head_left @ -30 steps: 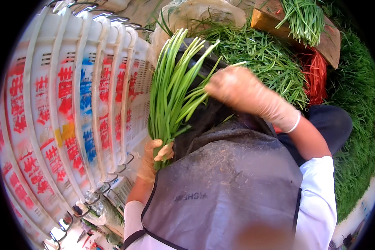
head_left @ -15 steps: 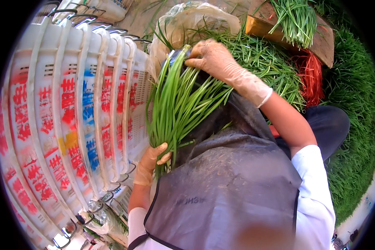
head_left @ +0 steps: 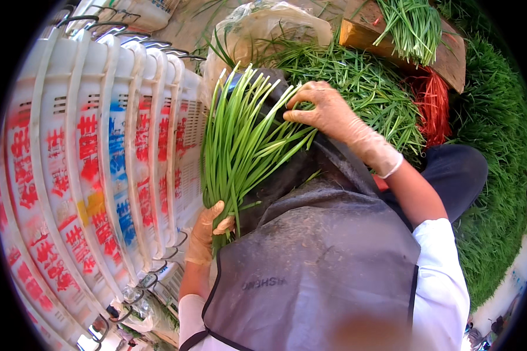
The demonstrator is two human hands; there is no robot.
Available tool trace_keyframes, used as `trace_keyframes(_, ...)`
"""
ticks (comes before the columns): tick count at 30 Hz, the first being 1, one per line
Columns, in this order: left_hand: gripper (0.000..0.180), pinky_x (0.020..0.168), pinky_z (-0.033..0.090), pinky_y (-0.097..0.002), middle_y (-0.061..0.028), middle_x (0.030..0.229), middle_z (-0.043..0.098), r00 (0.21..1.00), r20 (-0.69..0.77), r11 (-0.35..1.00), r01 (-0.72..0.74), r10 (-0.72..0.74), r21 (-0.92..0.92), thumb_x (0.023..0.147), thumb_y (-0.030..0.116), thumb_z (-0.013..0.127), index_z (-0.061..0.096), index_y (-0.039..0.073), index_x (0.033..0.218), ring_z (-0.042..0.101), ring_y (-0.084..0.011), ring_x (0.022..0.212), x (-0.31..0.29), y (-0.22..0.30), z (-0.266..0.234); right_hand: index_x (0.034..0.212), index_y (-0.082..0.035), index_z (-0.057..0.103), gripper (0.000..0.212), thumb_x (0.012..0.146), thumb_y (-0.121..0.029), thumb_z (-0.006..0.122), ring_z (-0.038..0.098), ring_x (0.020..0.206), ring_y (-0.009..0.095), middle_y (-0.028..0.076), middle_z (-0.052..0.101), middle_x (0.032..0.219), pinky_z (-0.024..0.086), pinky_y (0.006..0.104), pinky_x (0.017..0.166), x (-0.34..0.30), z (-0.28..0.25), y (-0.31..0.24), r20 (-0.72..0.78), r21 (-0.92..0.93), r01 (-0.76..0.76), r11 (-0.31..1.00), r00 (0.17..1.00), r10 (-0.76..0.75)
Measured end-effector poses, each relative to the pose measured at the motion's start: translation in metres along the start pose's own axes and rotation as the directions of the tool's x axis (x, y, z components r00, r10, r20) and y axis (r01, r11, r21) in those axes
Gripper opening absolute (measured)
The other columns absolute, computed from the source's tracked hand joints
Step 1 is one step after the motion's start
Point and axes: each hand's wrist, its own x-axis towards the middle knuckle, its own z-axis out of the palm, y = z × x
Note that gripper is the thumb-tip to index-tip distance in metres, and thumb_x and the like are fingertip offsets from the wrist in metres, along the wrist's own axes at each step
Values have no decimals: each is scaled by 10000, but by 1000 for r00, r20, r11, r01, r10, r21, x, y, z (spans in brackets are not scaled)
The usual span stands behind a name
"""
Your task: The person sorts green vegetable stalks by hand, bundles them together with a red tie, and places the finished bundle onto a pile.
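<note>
My left hand (head_left: 206,228), in a thin pale glove, is closed round the lower leaves of a bunch of garlic chives (head_left: 237,143). The bunch stands up over my lap and fans out, its pale cut ends at the top. At the right side of the fan is my right hand (head_left: 325,111), gloved too. Its thumb and forefinger are curled to a pinch at the outer stalks, and its other fingers are bent. A dark apron (head_left: 316,257) covers my lap below the bunch.
Stacked white baskets (head_left: 99,158) with metal handles stand at the left. Loose green leaves (head_left: 357,88) lie ahead, beside a clear plastic bag (head_left: 269,23). A wooden board (head_left: 357,38) bears tied chives (head_left: 413,29); red ties (head_left: 433,108) hang from it. Piled chives (head_left: 492,175) line the right.
My right hand has moved right and down from the top of the bunch. The pale ends, gathered under it before, now spread in a fan. My left hand keeps its grip.
</note>
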Motion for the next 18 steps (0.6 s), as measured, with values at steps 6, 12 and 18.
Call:
trace_keyframes(6,373,408,365,-210,-5,502,473,993,-103,998,-50,53,40,907,407,613,586,35,926,365,-81,340,-7,2,14,914,-48,737,176,842,-196,674,630,830,126,58,703,915,492,276,823,18,-36,24,-211,489,-58,870,960,183)
trace_keyframes(12,391,412,373,-199,0,502,489,990,-119,997,-68,72,37,911,422,602,592,35,963,384,-74,340,-5,4,25,1038,-60,681,423,799,-407,719,616,1009,286,141,658,1048,470,403,913,-9,-76,98,-312,-505,-109,856,948,-63)
trace_keyframes(18,372,378,342,-189,-13,500,502,997,-71,999,-20,18,-33,927,411,584,590,38,924,388,-77,329,-5,-3,13,1025,-125,650,257,866,-326,639,603,921,236,71,628,938,476,383,852,-34,-19,13,161,-489,435,756,897,-411)
